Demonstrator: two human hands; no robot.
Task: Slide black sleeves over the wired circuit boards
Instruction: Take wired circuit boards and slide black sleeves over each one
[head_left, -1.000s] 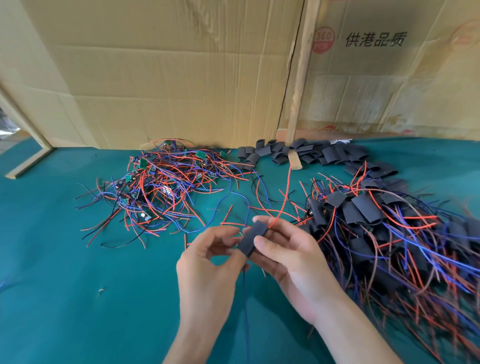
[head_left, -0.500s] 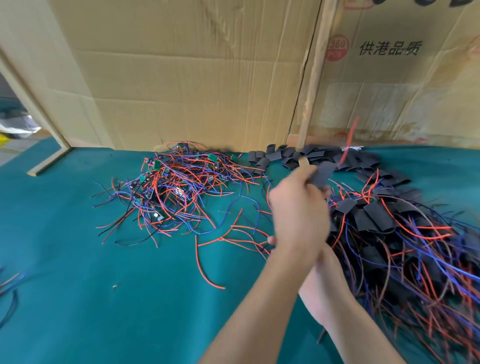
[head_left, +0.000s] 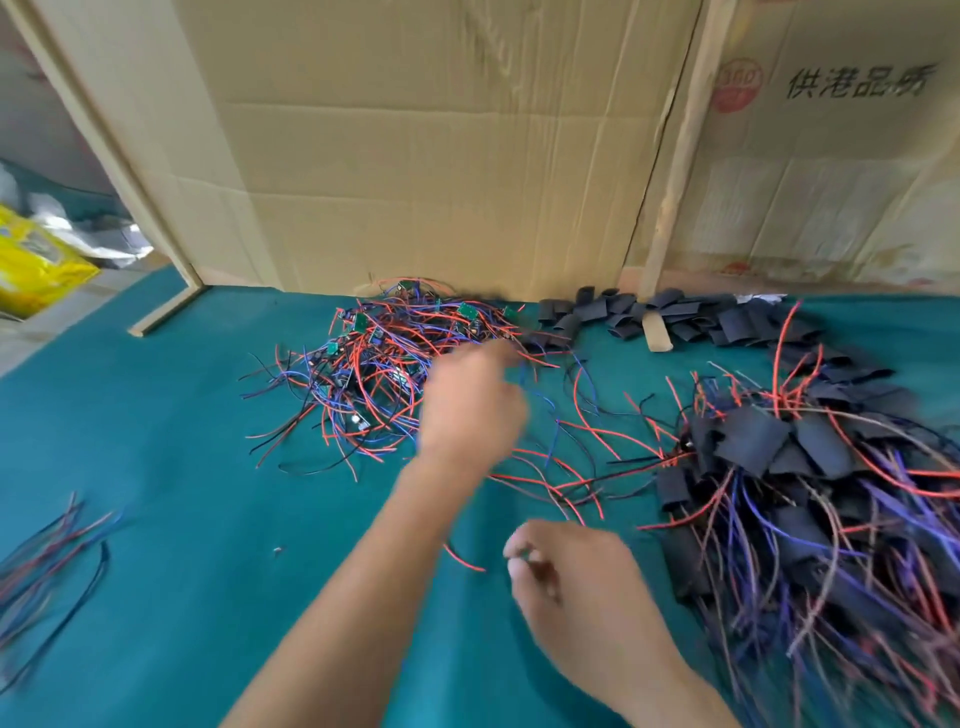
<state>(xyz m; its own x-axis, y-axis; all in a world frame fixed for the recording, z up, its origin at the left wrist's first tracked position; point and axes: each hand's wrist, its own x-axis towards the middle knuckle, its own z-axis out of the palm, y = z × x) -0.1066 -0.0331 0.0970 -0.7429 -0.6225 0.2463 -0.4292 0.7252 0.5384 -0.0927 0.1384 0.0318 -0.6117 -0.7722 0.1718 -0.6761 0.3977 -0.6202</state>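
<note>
Teal table cloth (head_left: 156, 597), cardboard sheets (head_left: 441, 156) upright at twelve o'clock, wooden stick (head_left: 675, 182) leaning at one o'clock, yellow bag (head_left: 31, 270) at ten o'clock

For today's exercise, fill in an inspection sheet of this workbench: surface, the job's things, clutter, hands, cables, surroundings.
Surface: teal cloth-covered table.
Job's things: tangled pile of bare green circuit boards with red and blue wires; heap of empty black sleeves at the back; pile of sleeved boards on the right.
Clutter: small wire bundle at the left edge.
Hands: left hand reaches toward the bare boards, blurred; right hand loosely curled, holding nothing visible.
Cables: nothing seen beyond the wires.
Surroundings: brown cardboard wall; yellow bag.
</note>
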